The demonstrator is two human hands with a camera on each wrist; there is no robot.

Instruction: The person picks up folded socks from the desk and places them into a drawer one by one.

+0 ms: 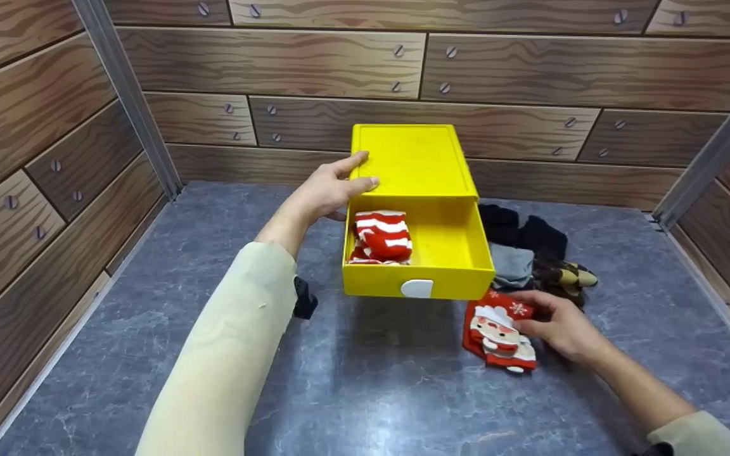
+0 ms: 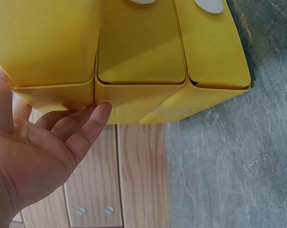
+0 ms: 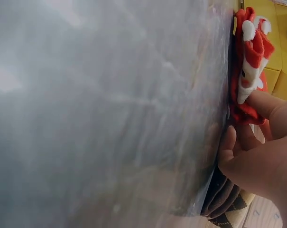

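A yellow drawer unit point(image 1: 406, 158) stands before me with its top drawer point(image 1: 419, 282) pulled out. Inside the drawer, on its left, lie folded red-and-white striped socks point(image 1: 383, 237). My left hand point(image 1: 330, 183) grips the unit's left upper edge, two fingertips on its top; the left wrist view shows other fingers point(image 2: 86, 133) against the side. Below the drawer's right front corner, a pair of red Santa-face socks point(image 1: 498, 332) lies on the grey tabletop. My right hand point(image 1: 561, 326) pinches their right edge, the thumb over the fabric in the right wrist view.
Right of the unit lie black socks point(image 1: 542, 235), grey socks point(image 1: 512, 265) and brown-and-yellow patterned socks point(image 1: 571, 277), bunched close together. Wood-print panels point(image 1: 339, 63) wall in the back and both sides, with grey metal posts point(image 1: 127, 95) at the corners.
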